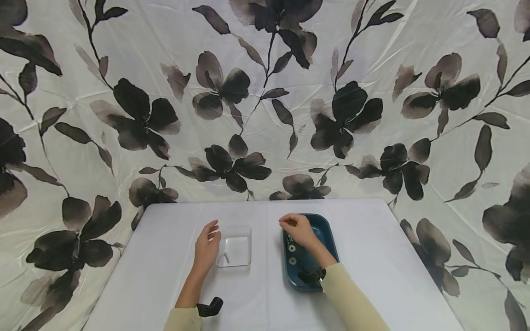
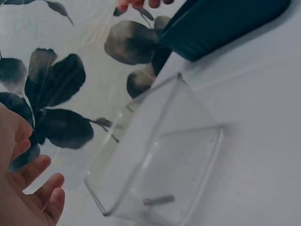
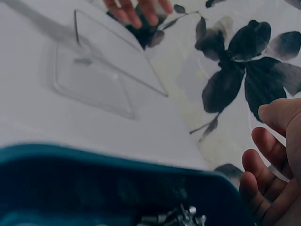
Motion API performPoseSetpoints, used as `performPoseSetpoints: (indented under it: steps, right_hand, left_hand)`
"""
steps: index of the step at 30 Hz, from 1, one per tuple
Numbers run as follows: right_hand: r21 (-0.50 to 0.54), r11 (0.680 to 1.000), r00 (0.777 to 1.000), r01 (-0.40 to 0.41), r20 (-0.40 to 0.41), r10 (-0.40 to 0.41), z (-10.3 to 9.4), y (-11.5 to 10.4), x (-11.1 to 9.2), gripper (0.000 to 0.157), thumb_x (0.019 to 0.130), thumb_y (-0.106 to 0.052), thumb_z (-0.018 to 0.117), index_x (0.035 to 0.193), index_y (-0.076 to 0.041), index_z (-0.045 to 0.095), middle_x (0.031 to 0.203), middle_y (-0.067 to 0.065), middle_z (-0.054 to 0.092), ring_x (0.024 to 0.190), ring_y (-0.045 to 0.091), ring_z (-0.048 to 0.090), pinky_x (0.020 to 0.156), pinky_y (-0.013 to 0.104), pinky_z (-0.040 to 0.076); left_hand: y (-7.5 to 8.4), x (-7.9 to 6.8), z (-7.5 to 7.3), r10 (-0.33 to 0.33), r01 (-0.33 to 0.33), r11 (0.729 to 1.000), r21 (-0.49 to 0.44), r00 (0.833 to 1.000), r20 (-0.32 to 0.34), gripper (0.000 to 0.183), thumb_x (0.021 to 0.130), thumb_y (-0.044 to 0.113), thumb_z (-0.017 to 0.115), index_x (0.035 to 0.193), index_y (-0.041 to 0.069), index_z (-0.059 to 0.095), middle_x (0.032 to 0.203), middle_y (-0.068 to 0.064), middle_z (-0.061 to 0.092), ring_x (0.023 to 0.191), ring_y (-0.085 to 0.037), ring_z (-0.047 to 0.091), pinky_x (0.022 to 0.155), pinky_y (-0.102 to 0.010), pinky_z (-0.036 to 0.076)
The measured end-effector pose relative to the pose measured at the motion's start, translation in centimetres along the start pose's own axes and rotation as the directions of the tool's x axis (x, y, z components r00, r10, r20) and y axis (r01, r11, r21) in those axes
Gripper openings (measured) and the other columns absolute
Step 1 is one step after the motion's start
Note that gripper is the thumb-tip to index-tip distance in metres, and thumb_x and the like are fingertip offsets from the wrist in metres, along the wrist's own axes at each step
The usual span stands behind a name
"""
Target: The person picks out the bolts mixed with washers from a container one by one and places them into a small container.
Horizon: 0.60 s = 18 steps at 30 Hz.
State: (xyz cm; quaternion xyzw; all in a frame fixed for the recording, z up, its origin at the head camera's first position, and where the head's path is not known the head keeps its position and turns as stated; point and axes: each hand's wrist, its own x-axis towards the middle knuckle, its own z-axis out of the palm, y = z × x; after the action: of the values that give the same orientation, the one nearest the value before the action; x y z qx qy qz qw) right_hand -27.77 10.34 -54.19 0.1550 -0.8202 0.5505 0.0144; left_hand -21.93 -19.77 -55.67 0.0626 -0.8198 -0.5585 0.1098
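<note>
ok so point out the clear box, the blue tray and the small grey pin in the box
clear box (image 1: 240,250): head view, on its bare floor
blue tray (image 1: 305,263): head view, on its bare floor
small grey pin (image 2: 158,200): left wrist view, on the middle of its shaft

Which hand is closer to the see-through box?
The left. The left hand is right beside the see-through box, at its left edge. The right hand is farther away, off to the box's right, over the blue tray.
</note>
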Motion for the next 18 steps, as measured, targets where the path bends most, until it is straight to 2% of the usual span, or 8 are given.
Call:
performPoseSetpoints:
  steps: [5,8,14,18]
  right_hand:
    - [-0.031,0.999,1.0,-0.027,-0.012,0.027,-1.7,0.9,-0.3,0.011,0.093,-0.012,0.067,0.099,-0.005,0.073,0.089,0.001,0.069,0.074,0.015,0.059,0.065,0.028,0.05]
    - [-0.043,0.998,0.999,-0.05,-0.022,0.049,-2.6,1.6,-0.5,0.011,0.093,-0.012,0.067,0.099,-0.005,0.073,0.089,0.0,0.069,0.076,0.016,0.06,0.066,0.029,0.051]
    - [-0.028,0.997,0.997,-0.073,-0.026,0.072,-3.7,3.2,-0.7,0.015,0.093,-0.011,0.066,0.101,0.0,0.071,0.092,0.002,0.07,0.081,0.022,0.064,0.068,0.03,0.052]
    - [-0.041,0.994,0.994,-0.104,-0.037,0.102,-3.9,4.5,-0.8,0.016,0.093,-0.01,0.066,0.102,0.002,0.071,0.093,0.005,0.07,0.081,0.019,0.062,0.068,0.029,0.051]
  left_hand:
    - [1.7,0.2,0.2,0.043,-0.043,0.999,-0.004,0.999,0.016,0.042,0.102,0.016,0.048,0.143,0.01,0.044,0.127,-0.012,0.056,0.113,-0.028,0.052,0.092,-0.046,0.046]
    - [2.4,0.3,0.5,0.057,-0.057,0.998,-0.005,0.997,0.048,0.043,0.101,0.015,0.048,0.144,0.01,0.044,0.124,-0.012,0.059,0.109,-0.027,0.055,0.088,-0.044,0.048]
    - [3.3,0.2,2.2,0.06,-0.057,0.998,-0.03,0.992,0.112,0.041,0.101,0.014,0.049,0.142,0.014,0.046,0.119,-0.01,0.062,0.104,-0.025,0.057,0.084,-0.04,0.048]
    - [3.6,0.1,3.6,0.067,-0.062,0.997,-0.038,0.986,0.155,0.04,0.101,0.015,0.05,0.141,0.014,0.048,0.118,-0.008,0.063,0.104,-0.023,0.057,0.085,-0.038,0.049]
